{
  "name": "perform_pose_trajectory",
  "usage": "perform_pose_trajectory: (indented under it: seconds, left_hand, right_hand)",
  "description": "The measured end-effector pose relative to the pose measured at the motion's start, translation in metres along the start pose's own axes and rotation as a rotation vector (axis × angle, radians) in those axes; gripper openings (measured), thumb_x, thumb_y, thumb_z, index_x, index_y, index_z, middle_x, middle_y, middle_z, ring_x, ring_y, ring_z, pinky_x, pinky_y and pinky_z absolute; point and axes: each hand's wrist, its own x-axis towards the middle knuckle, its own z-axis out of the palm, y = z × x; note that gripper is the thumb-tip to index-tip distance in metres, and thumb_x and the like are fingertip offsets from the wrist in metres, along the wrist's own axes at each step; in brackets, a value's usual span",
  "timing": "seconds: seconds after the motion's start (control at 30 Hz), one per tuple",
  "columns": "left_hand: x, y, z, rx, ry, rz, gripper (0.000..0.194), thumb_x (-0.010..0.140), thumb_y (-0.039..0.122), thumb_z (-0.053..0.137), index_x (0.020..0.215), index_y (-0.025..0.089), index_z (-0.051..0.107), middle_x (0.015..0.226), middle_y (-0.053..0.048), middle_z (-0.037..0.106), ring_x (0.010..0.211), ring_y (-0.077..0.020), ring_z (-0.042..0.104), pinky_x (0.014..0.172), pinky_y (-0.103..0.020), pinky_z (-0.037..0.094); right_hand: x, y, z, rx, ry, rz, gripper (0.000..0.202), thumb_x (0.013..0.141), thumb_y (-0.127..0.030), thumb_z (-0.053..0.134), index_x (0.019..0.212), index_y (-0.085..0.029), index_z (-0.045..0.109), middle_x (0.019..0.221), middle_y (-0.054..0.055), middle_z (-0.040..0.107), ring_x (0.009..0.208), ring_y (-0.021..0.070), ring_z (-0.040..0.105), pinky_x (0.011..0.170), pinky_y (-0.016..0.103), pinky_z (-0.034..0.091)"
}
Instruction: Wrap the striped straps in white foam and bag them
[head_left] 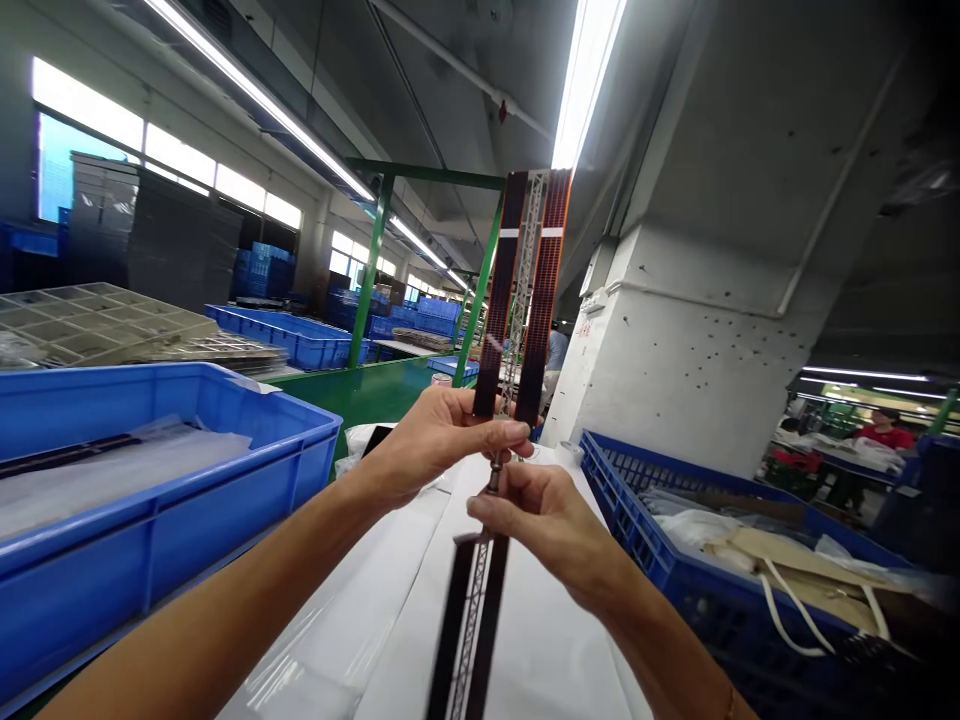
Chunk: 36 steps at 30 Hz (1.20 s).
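Upright in front of me stands a long model solar panel [548,300], two dark gridded strips with orange edges and a grey lattice truss between them. My left hand [442,435] pinches its lower end between thumb and fingers. Below, my right hand [551,520] is closed at a small metallic joint [495,475], thumb and forefinger pressed together. From there a second, similar panel section [451,630] with a lattice middle hangs down toward me, slightly tilted. The fingers hide part of the joint, so I cannot tell how the two sections meet.
A white work surface [420,620] lies beneath, with clear plastic [300,670] at its left. At left, a blue bin [247,490] holds a dark strip and plastic sheets. At right, a blue crate [622,500] holds bags, beside a white pillar [652,370]. Green posts [373,270] stand beyond.
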Motion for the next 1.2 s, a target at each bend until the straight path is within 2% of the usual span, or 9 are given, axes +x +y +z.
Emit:
perform_pose_trajectory:
  seconds: [0.13, 0.3, 0.47, 0.63, 0.8, 0.93, 1.0, 1.13, 1.2]
  left_hand:
    - [-0.002, 0.003, -0.002, 0.051, 0.023, 0.029, 0.019, 0.076, 0.031, 0.071, 0.077, 0.012, 0.068, 0.073, -0.003, 0.067, 0.063, -0.0109, 0.058, 0.059, -0.020, 0.046]
    - [-0.006, 0.007, -0.008, 0.049, 0.016, 0.037, 0.019, 0.078, 0.030, 0.070, 0.080, 0.012, 0.066, 0.074, -0.004, 0.066, 0.064, -0.0100, 0.056, 0.060, -0.019, 0.045]
    - [-0.010, 0.009, -0.009, 0.073, 0.072, 0.045, 0.017, 0.077, 0.030, 0.070, 0.080, 0.013, 0.068, 0.074, -0.004, 0.066, 0.069, -0.0130, 0.059, 0.062, -0.021, 0.047]
    - [-0.014, 0.011, -0.010, 0.065, 0.049, 0.036, 0.013, 0.080, 0.028, 0.069, 0.085, 0.016, 0.070, 0.076, -0.002, 0.067, 0.067, -0.0101, 0.060, 0.061, -0.017, 0.047]
    - [-0.016, 0.010, -0.012, 0.078, 0.100, 0.044, 0.012, 0.078, 0.027, 0.070, 0.085, 0.016, 0.070, 0.074, -0.002, 0.068, 0.068, -0.0094, 0.061, 0.062, -0.014, 0.048]
    - [-0.017, 0.009, -0.015, 0.067, 0.087, 0.037, 0.014, 0.079, 0.026, 0.070, 0.088, 0.016, 0.071, 0.073, -0.002, 0.069, 0.067, -0.0084, 0.061, 0.062, -0.013, 0.048]
    - [-0.018, 0.009, -0.015, 0.070, 0.066, 0.039, 0.016, 0.079, 0.027, 0.069, 0.091, 0.016, 0.070, 0.073, -0.002, 0.068, 0.066, -0.0081, 0.060, 0.060, -0.013, 0.048]
    - [-0.019, 0.009, -0.013, 0.114, 0.087, 0.047, 0.013, 0.078, 0.027, 0.070, 0.081, 0.015, 0.070, 0.072, -0.002, 0.068, 0.064, -0.0095, 0.061, 0.058, -0.014, 0.049]
    - [-0.019, 0.010, -0.013, 0.116, 0.082, 0.038, 0.013, 0.078, 0.027, 0.070, 0.078, 0.014, 0.069, 0.071, -0.001, 0.067, 0.064, -0.0099, 0.061, 0.058, -0.015, 0.049]
  right_hand:
    - [0.001, 0.001, 0.006, -0.068, 0.103, -0.037, 0.041, 0.075, -0.035, 0.073, 0.059, -0.018, 0.039, 0.055, -0.007, 0.033, 0.053, 0.0077, 0.027, 0.049, 0.025, 0.021]
    - [-0.001, -0.004, 0.009, -0.017, -0.075, -0.028, 0.029, 0.083, -0.035, 0.064, 0.067, -0.016, 0.051, 0.062, -0.004, 0.043, 0.058, 0.0093, 0.034, 0.053, 0.025, 0.026]
    - [0.003, -0.003, 0.017, 0.015, 0.061, -0.003, 0.040, 0.072, -0.037, 0.074, 0.061, -0.018, 0.042, 0.054, -0.008, 0.033, 0.051, 0.0072, 0.028, 0.047, 0.023, 0.020]
    - [0.004, -0.001, 0.020, 0.050, -0.068, -0.042, 0.031, 0.078, -0.041, 0.068, 0.071, -0.015, 0.053, 0.067, -0.003, 0.046, 0.061, 0.0095, 0.038, 0.055, 0.024, 0.029]
    - [0.006, -0.002, 0.021, -0.062, 0.095, -0.051, 0.045, 0.069, -0.040, 0.077, 0.058, -0.018, 0.039, 0.052, -0.008, 0.032, 0.050, 0.0069, 0.026, 0.046, 0.024, 0.019]
    - [0.005, -0.001, 0.019, -0.022, -0.067, -0.082, 0.032, 0.078, -0.042, 0.069, 0.070, -0.016, 0.053, 0.061, -0.005, 0.041, 0.057, 0.0087, 0.034, 0.049, 0.024, 0.024]
    - [0.004, 0.000, 0.020, 0.025, -0.105, -0.071, 0.033, 0.079, -0.043, 0.067, 0.068, -0.016, 0.051, 0.060, -0.005, 0.039, 0.056, 0.0083, 0.033, 0.049, 0.025, 0.023]
    - [0.002, -0.002, 0.024, -0.035, 0.056, -0.070, 0.045, 0.071, -0.040, 0.076, 0.058, -0.017, 0.040, 0.053, -0.008, 0.031, 0.051, 0.0065, 0.026, 0.045, 0.025, 0.017]
    - [0.002, -0.002, 0.023, -0.044, 0.036, -0.084, 0.039, 0.073, -0.039, 0.074, 0.061, -0.016, 0.045, 0.057, -0.007, 0.035, 0.053, 0.0070, 0.028, 0.047, 0.024, 0.020]
